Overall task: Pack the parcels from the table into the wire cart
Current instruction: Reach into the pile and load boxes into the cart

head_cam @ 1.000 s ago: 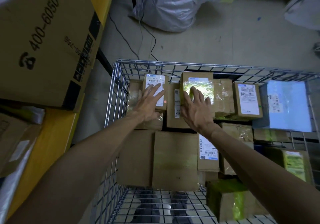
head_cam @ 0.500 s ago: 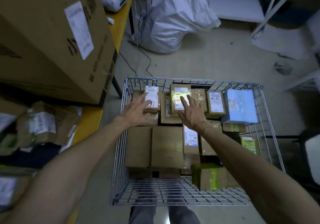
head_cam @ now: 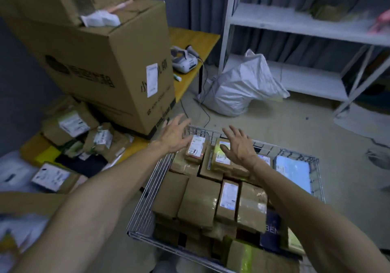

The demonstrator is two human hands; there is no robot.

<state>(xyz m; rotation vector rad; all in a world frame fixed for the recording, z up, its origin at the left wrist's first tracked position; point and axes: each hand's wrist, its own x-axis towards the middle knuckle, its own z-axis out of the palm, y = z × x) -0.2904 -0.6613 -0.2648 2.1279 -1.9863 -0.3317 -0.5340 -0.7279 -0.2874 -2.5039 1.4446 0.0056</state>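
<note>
We are finding both hands spread wide above the far end of the wire cart (head_cam: 145, 190), fingers straight and gripping nothing. The left hand (head_cam: 175, 135) is hovering at the far left corner, just beside a small labelled parcel (head_cam: 196, 148). The right hand (head_cam: 238, 146) is hovering over a taped parcel (head_cam: 221, 158) next to it (whether it is touching cannot be judged). Brown parcels (head_cam: 198, 201) are filling the cart in rows, and more table parcels (head_cam: 71, 123) are lying on the yellow table (head_cam: 190, 38) beside a large carton (head_cam: 101, 61)

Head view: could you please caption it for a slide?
Open left hand and right hand hover above parcels packed in the wire cart beside the yellow table.
</note>
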